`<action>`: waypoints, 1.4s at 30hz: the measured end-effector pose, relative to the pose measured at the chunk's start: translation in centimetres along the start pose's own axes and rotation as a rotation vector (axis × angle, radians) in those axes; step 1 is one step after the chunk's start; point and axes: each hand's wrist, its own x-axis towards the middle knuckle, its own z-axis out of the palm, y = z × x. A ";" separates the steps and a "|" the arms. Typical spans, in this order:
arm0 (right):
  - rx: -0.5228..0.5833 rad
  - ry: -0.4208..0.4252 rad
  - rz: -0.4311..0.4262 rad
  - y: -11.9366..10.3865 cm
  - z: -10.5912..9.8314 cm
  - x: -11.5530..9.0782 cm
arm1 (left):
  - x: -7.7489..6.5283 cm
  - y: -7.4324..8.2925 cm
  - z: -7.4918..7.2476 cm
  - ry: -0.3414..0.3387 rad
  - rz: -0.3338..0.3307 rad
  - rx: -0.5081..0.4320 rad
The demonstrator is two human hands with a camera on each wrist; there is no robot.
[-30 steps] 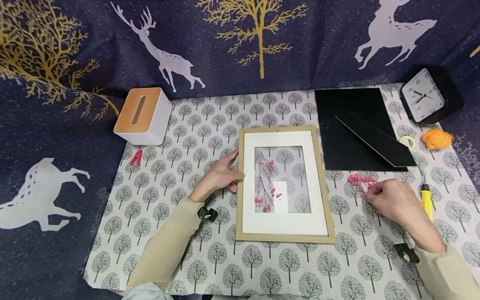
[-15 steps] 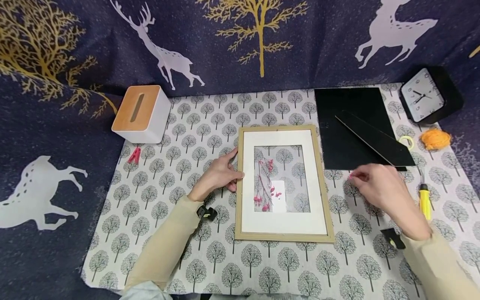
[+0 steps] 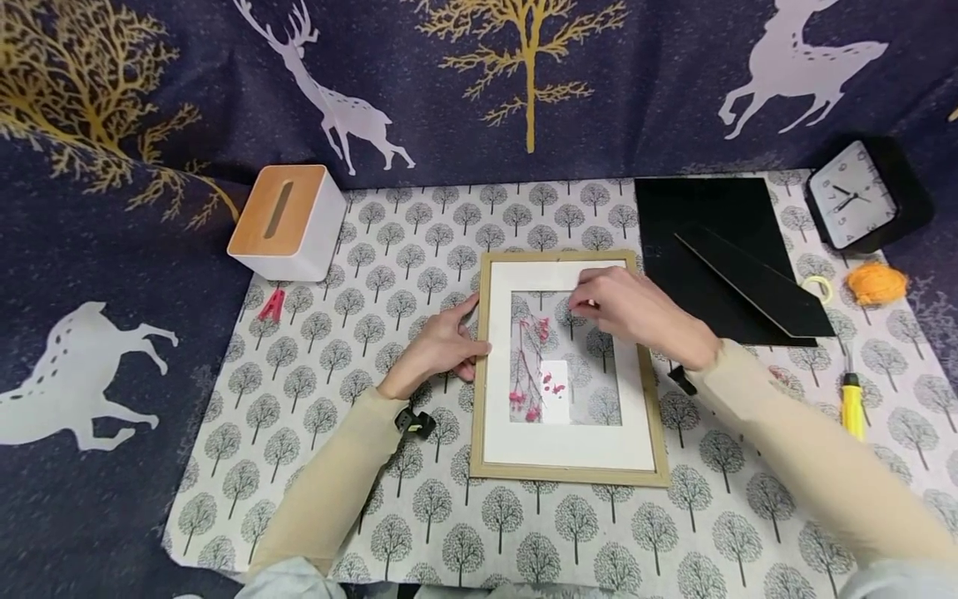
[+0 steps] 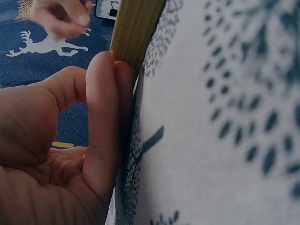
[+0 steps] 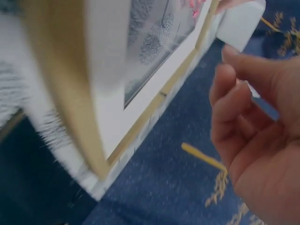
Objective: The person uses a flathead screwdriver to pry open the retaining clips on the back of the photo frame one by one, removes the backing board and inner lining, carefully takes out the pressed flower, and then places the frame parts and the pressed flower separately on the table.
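Note:
A light wooden picture frame [image 3: 570,476] with a white mat lies on the tree-print cloth. Pink flower sprigs [image 3: 533,366] show along the left of its clear window. My left hand [image 3: 443,343] rests at the frame's left side, thumb and forefinger against the edge; in the left wrist view those fingers [image 4: 101,122] touch the wood. My right hand [image 3: 624,308] hovers over the window's upper right, thumb and forefinger drawn together. In the right wrist view the right hand [image 5: 262,108] has curled fingers; whether something small sits between the fingertips cannot be made out.
A black board [image 3: 703,208] lies right of the frame, with its stand leg [image 3: 756,283] across it. Further right are a clock [image 3: 853,195], orange yarn [image 3: 877,284], tape [image 3: 817,289] and a yellow-handled tool [image 3: 851,408]. A tissue box [image 3: 280,216] and red clip [image 3: 273,306] stand left.
My right hand has moved left from the pink flowers on the cloth to above the frame's window. My left hand stays at the frame's left edge.

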 end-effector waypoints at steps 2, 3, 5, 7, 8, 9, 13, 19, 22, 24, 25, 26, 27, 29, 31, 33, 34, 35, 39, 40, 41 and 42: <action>-0.007 -0.051 -0.042 0.0 0.3 1.3 | 0.1 0.0 0.1 0.002 0.012 -0.001; -0.014 -0.072 -0.065 0.0 0.5 1.9 | 0.1 0.1 0.1 0.004 0.016 -0.002; -0.017 -0.100 -0.115 0.1 0.8 2.9 | 0.1 0.2 0.2 0.007 0.022 0.004; -0.020 -0.118 -0.171 0.2 1.1 3.6 | 0.1 0.4 0.3 0.007 0.024 0.008; -0.023 -0.129 -0.193 0.2 1.3 3.9 | 0.0 0.4 0.3 0.006 0.025 0.009; -0.027 -0.140 -0.212 0.3 1.4 4.2 | 0.0 0.5 0.3 0.007 0.026 0.008; -0.030 -0.192 -0.244 0.6 2.2 4.8 | 0.1 0.6 0.5 0.000 0.020 -0.003; -0.040 -0.196 -0.262 0.8 2.7 4.7 | 0.3 0.3 0.5 0.005 0.016 -0.004; -0.049 -0.176 -0.262 1.1 2.7 4.5 | 0.3 0.2 0.5 0.012 0.005 0.001; -0.053 -0.166 -0.255 1.2 2.7 4.4 | 0.3 0.1 0.5 0.012 0.000 0.007; -0.055 -0.162 -0.251 1.3 2.7 4.3 | 0.3 0.1 0.4 0.011 -0.001 0.008; -0.058 -0.157 -0.245 1.3 2.7 4.2 | 0.3 0.1 0.4 0.011 -0.001 0.009; -0.054 -0.152 -0.235 1.4 2.6 4.1 | 0.3 0.1 0.4 0.011 -0.002 0.010; -0.057 -0.135 -0.219 1.4 2.6 3.8 | 0.2 0.0 0.4 0.012 -0.001 0.010; -0.049 -0.116 -0.193 1.5 2.5 3.5 | 0.2 0.0 0.3 0.013 0.000 0.011; -0.046 -0.094 -0.161 1.4 2.3 3.0 | 0.2 -0.1 0.3 0.015 0.002 0.014; -0.045 -0.082 -0.147 1.4 2.2 2.7 | 0.1 -0.1 0.3 0.015 0.003 0.016; -0.043 -0.071 -0.130 1.3 2.1 2.4 | 0.1 -0.1 0.3 0.016 0.004 0.017; -0.025 -0.008 -0.072 1.0 1.7 0.7 | 0.1 -0.2 0.3 0.021 0.006 0.020; -0.013 0.014 -0.056 0.9 1.7 0.2 | 0.1 -0.2 0.3 0.022 0.009 0.020; -0.003 0.036 -0.037 0.7 1.5 -0.4 | 0.1 -0.3 0.3 0.022 0.013 0.021; 0.006 0.061 -0.024 0.5 1.4 -1.0 | 0.1 -0.2 0.3 0.023 0.014 0.023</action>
